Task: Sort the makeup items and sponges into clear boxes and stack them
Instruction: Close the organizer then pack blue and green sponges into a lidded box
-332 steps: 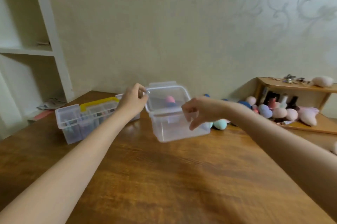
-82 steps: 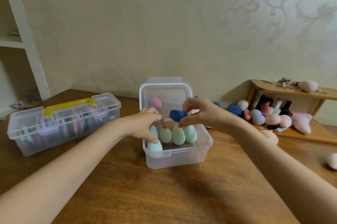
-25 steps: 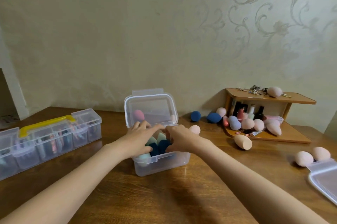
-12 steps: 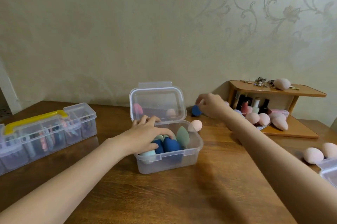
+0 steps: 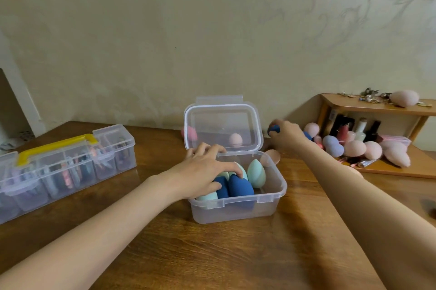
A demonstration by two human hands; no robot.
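Since half a second ago the right hand (image 5: 286, 135) has closed round a blue sponge (image 5: 274, 129) on the table at about 1 o'clock from the box (image 5: 238, 207); before that it was only reaching there with nothing visibly held. Means one more dark sponge is about to join the two navy ones already packed, so the sponge box is mid-fill, not ready to close. Head view, the only one: right arm stretched far forward, palm down, fingers curled over the blue sponge, which pokes out at the hand's 9 o'clock edge. Left hand (image 5: 207, 171) sits where it was, palm down over the box's left half, fingers spread and mostly straight, tips pressing on the navy sponges (image 5: 238, 187) and the mint ones behind them, looks like it's keeping the row upright; it grips nothing. One mint sponge (image 5: 256, 172) stands free at the box's 2 o'clock corner, bare floor beside it, so there is room for the next one. Lid (image 5: 223, 124) stands open on the rear hinge. Loose pink and lilac sponges (image 5: 354, 148) lie at 3 o'clock by the wooden shelf (image 5: 377, 108), still unsorted. Long divided box with yellow handle (image 5: 59, 145) sits shut at 9 o'clock, makeup inside. Stacking not started.
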